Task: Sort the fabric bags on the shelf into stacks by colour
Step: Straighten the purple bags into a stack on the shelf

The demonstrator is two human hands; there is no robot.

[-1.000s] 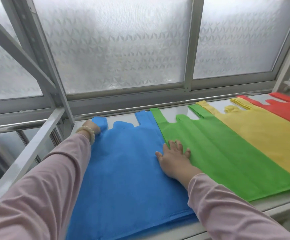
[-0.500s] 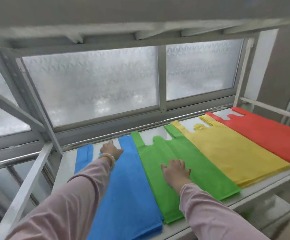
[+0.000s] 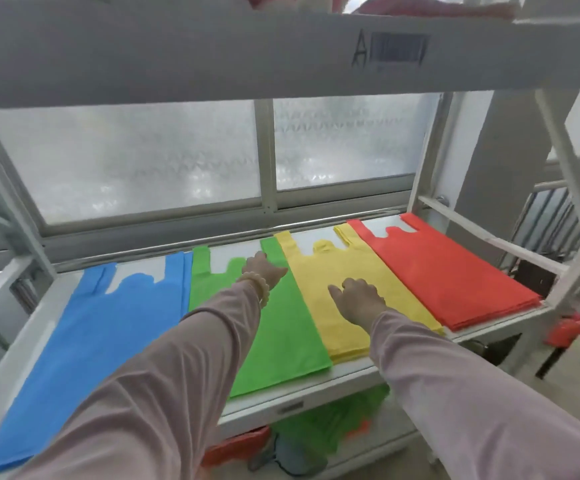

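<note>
Right fingers (image 3: 352, 285) moved onto yellow bags (image 3: 319, 327).

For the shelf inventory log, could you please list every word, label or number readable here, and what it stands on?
"A": hand-drawn on the upper shelf beam.
Striped label beside it: too blurred to read.
Small tag on the lower shelf edge: too blurred to read.
Fabric bags: no print visible.
</note>
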